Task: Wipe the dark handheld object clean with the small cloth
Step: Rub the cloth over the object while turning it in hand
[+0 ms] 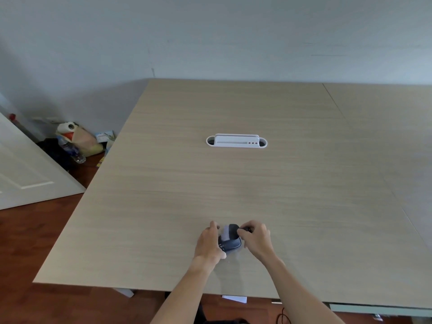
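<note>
While the left hand (208, 242) is clasping the dark handheld object (230, 244) between its fingers, the right hand (256, 237) is pinching the small cloth (227, 232) against its top: wiping underway; likely next, turning unwiped faces outward.

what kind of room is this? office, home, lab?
Probably an office or meeting room: a large wood-grain table with a built-in white cable port, set against a bare wall. Bags and bottles sit piled in the floor corner by a white door.

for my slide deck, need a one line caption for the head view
Both hands, left hand and right hand, hold a dark handheld object over the wooden table.
</note>
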The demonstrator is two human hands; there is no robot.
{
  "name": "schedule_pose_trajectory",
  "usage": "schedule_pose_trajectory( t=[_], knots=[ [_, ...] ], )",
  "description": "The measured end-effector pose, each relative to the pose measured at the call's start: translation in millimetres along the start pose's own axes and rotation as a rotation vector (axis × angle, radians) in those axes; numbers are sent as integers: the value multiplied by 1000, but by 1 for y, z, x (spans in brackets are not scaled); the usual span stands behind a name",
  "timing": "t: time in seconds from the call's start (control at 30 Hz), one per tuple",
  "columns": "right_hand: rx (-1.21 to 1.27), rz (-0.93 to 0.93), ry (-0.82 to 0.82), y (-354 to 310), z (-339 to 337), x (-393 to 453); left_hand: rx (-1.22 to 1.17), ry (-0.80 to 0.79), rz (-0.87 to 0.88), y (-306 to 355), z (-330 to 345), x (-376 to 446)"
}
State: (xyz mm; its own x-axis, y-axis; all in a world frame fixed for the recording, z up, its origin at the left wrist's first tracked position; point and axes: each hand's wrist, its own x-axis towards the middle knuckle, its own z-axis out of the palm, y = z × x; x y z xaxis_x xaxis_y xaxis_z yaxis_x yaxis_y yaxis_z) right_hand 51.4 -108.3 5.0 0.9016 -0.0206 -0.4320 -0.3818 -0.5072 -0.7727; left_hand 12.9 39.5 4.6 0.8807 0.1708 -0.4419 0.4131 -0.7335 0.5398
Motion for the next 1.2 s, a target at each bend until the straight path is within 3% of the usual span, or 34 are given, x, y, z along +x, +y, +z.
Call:
schedule_pose_trajectory(
  t=[0.17,0.27,0.33,0.43,0.6,0.7,0.77,0.9,0.97,1.03,1.1,1.2],
  knots=[
    [-107,46,163,12,-7,1,9,11,2,0,1,-2],
    [3,21,90,9,-10,0,19,18,6,1,2,-2],
    [-59,49,69,11,-10,-2,24,23,0,1,2,-2],
    [-201,74,182,15,-11,-3,36,25,2,3,3,-3],
    [10,35,104,5,-10,-5,47,36,1,3,3,-4],
    [-149,65,161,8,-12,-6,51,42,-1,4,4,-4],
    [-122,52,218,9,-14,-6,57,44,1,4,4,-4],
    [84,63,145,5,-14,-8,82,52,4,4,6,-3],
    [-44,71,101,7,-12,-8,116,64,9,4,7,-3],
    [-200,76,174,7,-13,-8,157,78,13,4,8,-5],
    [-109,48,189,3,-15,-6,168,88,13,1,10,-6],
    [97,65,0,-4,-15,-5,167,101,12,-1,12,-5]
  ],
)
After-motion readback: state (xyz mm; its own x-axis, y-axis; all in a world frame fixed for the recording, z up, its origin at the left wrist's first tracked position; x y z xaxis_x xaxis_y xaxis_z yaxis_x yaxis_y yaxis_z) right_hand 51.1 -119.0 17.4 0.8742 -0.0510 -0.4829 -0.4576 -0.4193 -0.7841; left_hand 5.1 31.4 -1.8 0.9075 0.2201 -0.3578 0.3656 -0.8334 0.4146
